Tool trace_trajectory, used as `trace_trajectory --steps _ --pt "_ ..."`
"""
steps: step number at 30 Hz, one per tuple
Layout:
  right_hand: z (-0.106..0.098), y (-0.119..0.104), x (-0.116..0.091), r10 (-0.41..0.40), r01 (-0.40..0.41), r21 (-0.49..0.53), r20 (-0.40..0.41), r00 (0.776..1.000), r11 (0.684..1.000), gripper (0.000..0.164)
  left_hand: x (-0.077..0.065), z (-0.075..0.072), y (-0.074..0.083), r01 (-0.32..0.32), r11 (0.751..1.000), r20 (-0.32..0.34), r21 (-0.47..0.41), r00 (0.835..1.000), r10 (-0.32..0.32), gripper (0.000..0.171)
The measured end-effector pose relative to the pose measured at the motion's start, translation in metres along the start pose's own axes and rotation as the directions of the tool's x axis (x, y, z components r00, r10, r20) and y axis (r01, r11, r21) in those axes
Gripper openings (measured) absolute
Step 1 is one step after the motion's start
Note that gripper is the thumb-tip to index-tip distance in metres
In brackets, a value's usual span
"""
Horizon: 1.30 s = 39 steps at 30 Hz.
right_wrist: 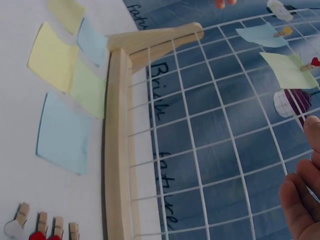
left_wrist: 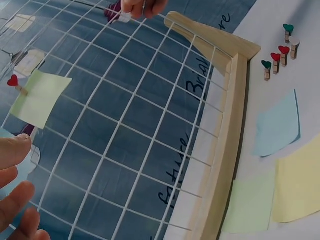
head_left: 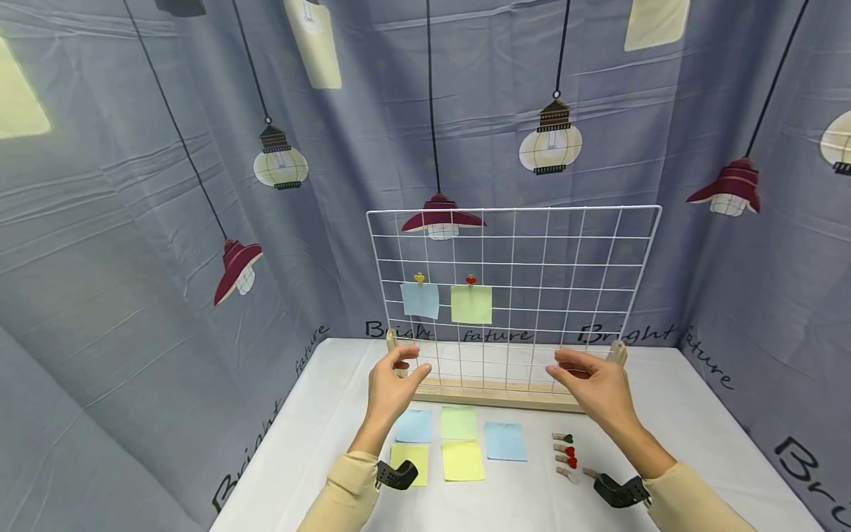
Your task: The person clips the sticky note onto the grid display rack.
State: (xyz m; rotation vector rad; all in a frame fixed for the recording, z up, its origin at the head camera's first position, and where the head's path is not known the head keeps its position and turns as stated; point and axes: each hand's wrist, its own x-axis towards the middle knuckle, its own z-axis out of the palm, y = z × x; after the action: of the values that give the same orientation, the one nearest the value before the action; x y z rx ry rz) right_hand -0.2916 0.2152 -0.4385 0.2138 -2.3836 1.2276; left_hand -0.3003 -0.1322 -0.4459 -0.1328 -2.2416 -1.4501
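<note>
A white wire grid [head_left: 511, 287] stands at twelve o'clock on the worktop [head_left: 292, 473], bearing one blue note [head_left: 420, 301] and one green note [head_left: 471, 304]. Left hand [head_left: 391, 384] and right hand [head_left: 601, 386] have each the grip spread. The curtain [head_left: 379, 140] reads "Bright fature".

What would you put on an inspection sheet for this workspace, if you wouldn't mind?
Surface: white table, no spill seen.
Job's things: white wire grid on a wooden base, with a blue note and a green note clipped up; five loose notes and five heart clips on the table.
Clutter: nothing seen.
Hands: left hand and right hand in front of the grid, holding nothing.
Cables: nothing seen.
Surroundings: fabric backdrop printed with lamps and lettering.
</note>
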Motion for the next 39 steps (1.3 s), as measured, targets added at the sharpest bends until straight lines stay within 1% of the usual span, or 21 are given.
trace_trajectory --steps 7,11,13,18,22,25,31,35,39 --pt "-0.004 0.01 -0.009 0.014 -0.014 -0.015 0.0 1.0 1.0 0.042 -0.011 -0.006 -0.014 0.034 0.999 -0.022 -0.022 0.999 -0.034 0.031" --pt "-0.007 0.017 -0.014 0.028 -0.028 -0.026 0.0 1.0 0.999 0.04 -0.016 -0.006 -0.022 0.062 0.998 -0.024 -0.03 0.998 -0.062 0.032" --pt "-0.008 0.02 -0.016 0.038 -0.037 -0.03 0.005 0.999 0.999 0.041 -0.018 -0.005 -0.025 0.064 0.998 -0.027 -0.029 0.998 -0.065 0.032" --pt "-0.009 0.026 -0.021 0.057 -0.056 -0.038 0.021 0.998 0.998 0.043 -0.022 -0.006 -0.032 0.066 0.998 -0.033 -0.018 0.997 -0.066 0.032" --pt "-0.009 0.031 -0.025 0.089 -0.087 -0.058 0.021 0.996 0.995 0.043 -0.025 -0.007 -0.038 0.081 0.997 -0.03 -0.006 0.996 -0.081 0.032" --pt "-0.01 0.037 -0.029 0.103 -0.102 -0.073 0.016 0.995 0.992 0.042 -0.027 -0.008 -0.046 0.089 0.996 -0.027 0.015 0.996 -0.088 0.033" --pt "-0.011 0.047 -0.038 0.119 -0.118 -0.083 0.006 0.993 0.99 0.042 -0.036 -0.01 -0.058 0.106 0.994 -0.036 0.032 0.994 -0.105 0.033" --pt "-0.012 0.053 -0.043 0.152 -0.151 -0.078 0.003 0.988 0.985 0.044 -0.042 -0.01 -0.064 0.139 0.989 -0.043 0.045 0.99 -0.137 0.035" --pt "-0.013 0.056 -0.047 0.198 -0.197 -0.083 0.002 0.98 0.977 0.048 -0.047 -0.01 -0.069 0.175 0.984 -0.022 0.045 0.984 -0.174 0.034"
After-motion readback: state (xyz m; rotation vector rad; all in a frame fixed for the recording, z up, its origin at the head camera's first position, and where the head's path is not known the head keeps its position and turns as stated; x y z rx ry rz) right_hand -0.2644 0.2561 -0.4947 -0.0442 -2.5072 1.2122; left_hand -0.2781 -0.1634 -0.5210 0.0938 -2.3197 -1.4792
